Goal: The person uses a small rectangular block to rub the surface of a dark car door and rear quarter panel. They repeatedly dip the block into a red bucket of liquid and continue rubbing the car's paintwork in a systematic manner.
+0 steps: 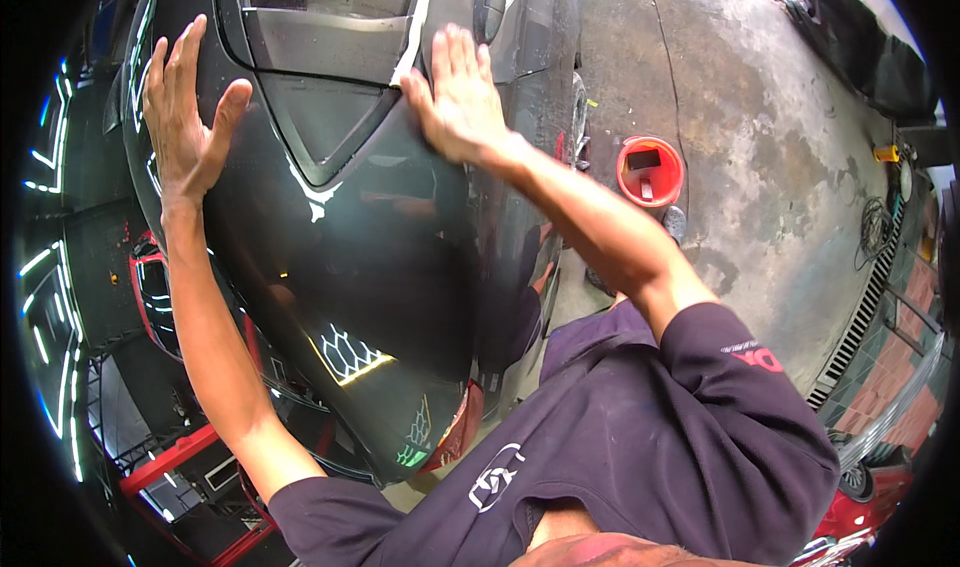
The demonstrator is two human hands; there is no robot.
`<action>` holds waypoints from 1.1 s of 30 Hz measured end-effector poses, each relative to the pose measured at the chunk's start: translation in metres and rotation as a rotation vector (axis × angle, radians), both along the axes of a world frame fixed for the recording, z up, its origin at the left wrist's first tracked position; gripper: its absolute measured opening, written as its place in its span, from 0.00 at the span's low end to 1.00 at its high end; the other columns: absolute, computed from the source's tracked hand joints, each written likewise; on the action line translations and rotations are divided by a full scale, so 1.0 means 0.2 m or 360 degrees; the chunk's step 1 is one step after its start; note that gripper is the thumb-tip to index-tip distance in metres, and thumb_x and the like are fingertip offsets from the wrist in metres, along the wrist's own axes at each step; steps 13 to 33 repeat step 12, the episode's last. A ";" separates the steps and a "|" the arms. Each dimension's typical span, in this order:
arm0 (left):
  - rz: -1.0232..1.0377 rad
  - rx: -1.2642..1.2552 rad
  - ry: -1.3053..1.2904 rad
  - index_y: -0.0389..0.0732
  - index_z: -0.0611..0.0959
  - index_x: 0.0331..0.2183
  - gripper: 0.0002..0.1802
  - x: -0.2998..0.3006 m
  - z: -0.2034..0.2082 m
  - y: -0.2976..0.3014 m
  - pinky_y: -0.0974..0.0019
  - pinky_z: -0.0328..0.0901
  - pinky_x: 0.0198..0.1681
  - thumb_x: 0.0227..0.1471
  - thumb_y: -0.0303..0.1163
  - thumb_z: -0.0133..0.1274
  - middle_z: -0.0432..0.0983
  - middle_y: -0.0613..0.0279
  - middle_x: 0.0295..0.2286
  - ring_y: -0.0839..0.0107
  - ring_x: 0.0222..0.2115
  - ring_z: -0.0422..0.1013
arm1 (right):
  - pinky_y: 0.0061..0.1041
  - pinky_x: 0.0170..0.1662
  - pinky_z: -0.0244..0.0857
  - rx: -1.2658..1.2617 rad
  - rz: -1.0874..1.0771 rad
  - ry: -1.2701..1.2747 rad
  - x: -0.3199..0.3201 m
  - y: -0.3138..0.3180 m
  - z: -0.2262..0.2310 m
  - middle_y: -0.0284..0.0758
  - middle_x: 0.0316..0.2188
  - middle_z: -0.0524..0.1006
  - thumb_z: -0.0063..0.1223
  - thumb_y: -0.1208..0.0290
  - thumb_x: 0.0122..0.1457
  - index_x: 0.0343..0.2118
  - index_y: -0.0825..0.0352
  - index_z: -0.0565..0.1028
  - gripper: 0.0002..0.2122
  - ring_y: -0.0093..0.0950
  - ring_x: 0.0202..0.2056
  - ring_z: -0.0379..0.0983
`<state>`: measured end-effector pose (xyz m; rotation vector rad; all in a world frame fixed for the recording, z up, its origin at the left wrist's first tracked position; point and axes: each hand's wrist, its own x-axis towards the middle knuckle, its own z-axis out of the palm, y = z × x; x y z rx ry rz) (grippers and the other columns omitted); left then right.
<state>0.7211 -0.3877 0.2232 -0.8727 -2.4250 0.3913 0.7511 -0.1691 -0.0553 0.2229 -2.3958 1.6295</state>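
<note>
A glossy dark car body (380,237) fills the middle, with a small triangular window (325,127) and a larger side window (330,32) beyond it. My right hand (460,102) lies flat on the panel beside the window edge, fingers stretched out and holding nothing. A white strip (419,27) runs along that edge, close to my right thumb. At the left, my left hand (188,117) is open over the far side of the car, thumb apart from the fingers and nothing in it. Whether its palm touches the surface, I cannot tell. A door handle (490,12) is just past my right fingertips.
On the stained concrete floor (740,167) at the right stands a red bucket (650,172) with a dark block inside. A thin cable (668,57) runs behind it. Red metal beams (170,459) and a red car (152,292) are at the left. A black cover (860,52) lies at far right.
</note>
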 end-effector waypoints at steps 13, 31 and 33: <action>0.0058 -0.0049 -0.0082 0.49 0.64 0.71 0.55 0.01 0.02 0.03 0.43 0.38 0.75 0.57 0.79 0.43 0.61 0.63 0.69 0.51 0.73 0.43 | 0.49 0.77 0.19 -0.0022 -0.0085 -0.0155 -0.45 0.08 0.08 0.58 0.76 0.42 0.23 0.31 0.69 0.73 0.81 0.47 0.50 0.51 0.77 0.31; 0.0058 -0.0049 -0.0082 0.49 0.64 0.71 0.55 0.01 0.02 0.03 0.43 0.38 0.75 0.57 0.79 0.43 0.61 0.63 0.69 0.51 0.73 0.43 | 0.49 0.77 0.19 -0.0022 -0.0085 -0.0155 -0.45 0.08 0.08 0.58 0.76 0.42 0.23 0.31 0.69 0.73 0.81 0.47 0.50 0.51 0.77 0.31; 0.0058 -0.0049 -0.0082 0.49 0.64 0.71 0.55 0.01 0.02 0.03 0.43 0.38 0.75 0.57 0.79 0.43 0.61 0.63 0.69 0.51 0.73 0.43 | 0.49 0.77 0.19 -0.0022 -0.0085 -0.0155 -0.45 0.08 0.08 0.58 0.76 0.42 0.23 0.31 0.69 0.73 0.81 0.47 0.50 0.51 0.77 0.31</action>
